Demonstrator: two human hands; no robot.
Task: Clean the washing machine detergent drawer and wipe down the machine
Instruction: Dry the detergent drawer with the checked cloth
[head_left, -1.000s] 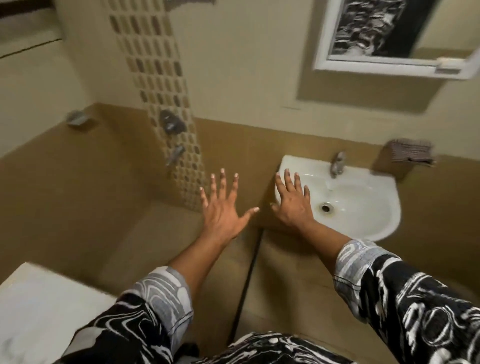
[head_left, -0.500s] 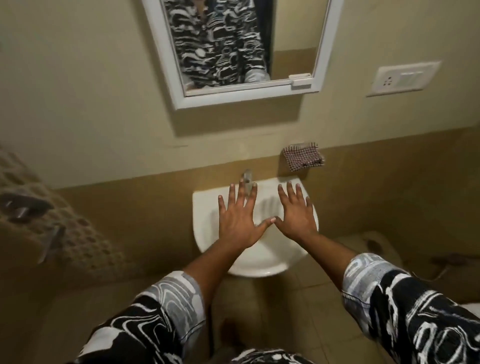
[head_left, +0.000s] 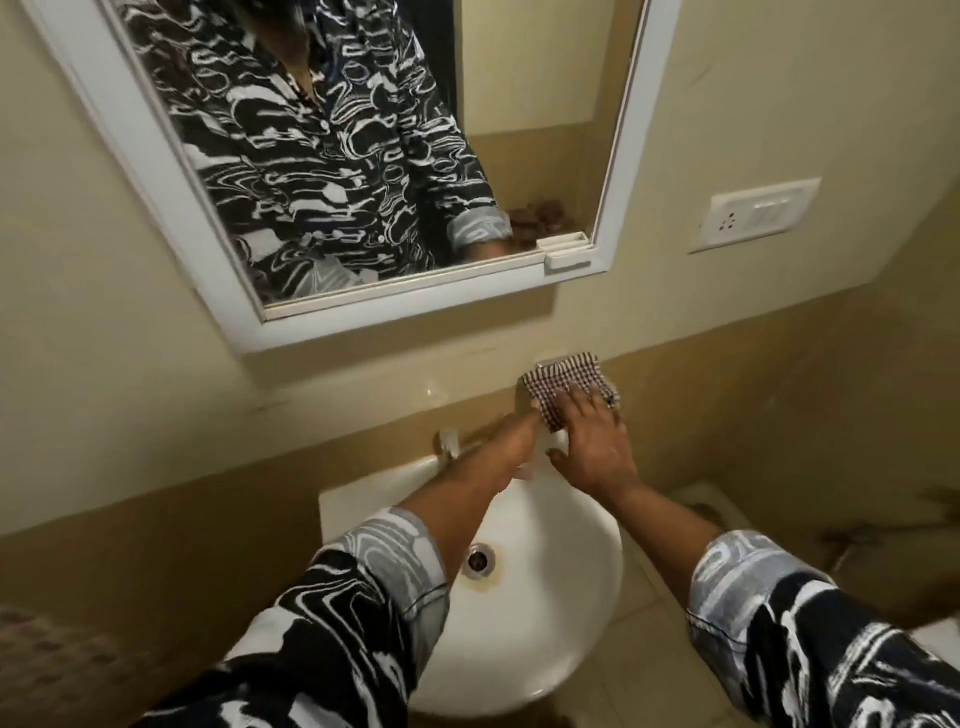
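A: Entry, working left to right from the sink (head_left: 363, 499). What reads poorly?

B: Low and left of the sink, a patch of mosaic tiles (head_left: 47, 644), dim and cut by the frame edge. Above the sink, the mirror (head_left: 150, 171), top cut off. It reflects a patterned shirt and one rolled cuff. At the sink's back rim, the tap (head_left: 448, 441), smeared, shape unreadable.

A: Right of the sink?

B: The checked cloth (head_left: 563, 374) hangs on the wall just above the sink's back right corner. Its holder is covered except for a sliver of metal at the top. Higher and further right, a socket plate (head_left: 756, 213), sharp. Beside the sink at floor level, a pale shape (head_left: 701, 499), unidentified. At the right frame edge, a white corner (head_left: 940, 642), cut off, also unidentified.

A: Hand poses?

B: Left hand (head_left: 511, 447): arm stretched across the sink bowl, left sleeve (head_left: 363, 597) rolled up the forearm. The hand is motion-blurred and its tip meets the cloth's lower left edge. Pinching or only touching: cannot tell.

Right hand (head_left: 592, 441): back upward, over the sink's back right rim. Its fingers (head_left: 587, 402) are straight, slightly spread and laid flat on the cloth's lower part. The thumb sticks out toward the left hand. Nothing curls round the cloth. Right sleeve (head_left: 779, 623) likewise rolled.
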